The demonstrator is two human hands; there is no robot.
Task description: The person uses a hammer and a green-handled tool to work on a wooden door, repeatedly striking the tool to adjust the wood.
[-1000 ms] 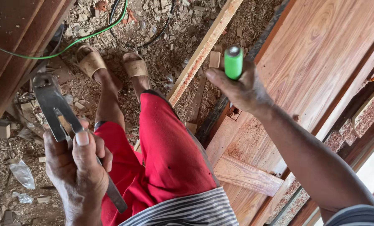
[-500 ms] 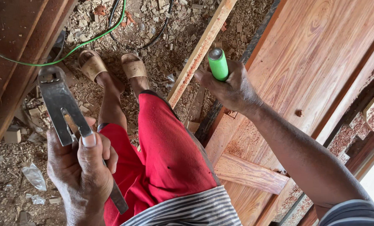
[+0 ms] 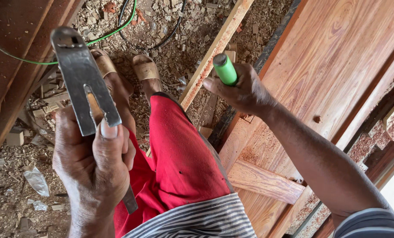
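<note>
My left hand grips a metal claw hammer raised in front of me, its head up near the top left and the handle running down past my wrist. My right hand is closed around a chisel with a bright green handle, held upright against the edge of a large reddish wooden door panel. The chisel's blade is hidden by my fingers. My red shorts, bare legs and sandals show between the two hands.
A long wooden strip lies diagonally on the ground, which is littered with wood chips. A green cable and a black cable cross the top. Dark boards lean at the left. A short timber block lies on the panel.
The hammer has risen up and closer to the camera. My right hand with the green-handled chisel has shifted left and lower, to the panel's edge.
</note>
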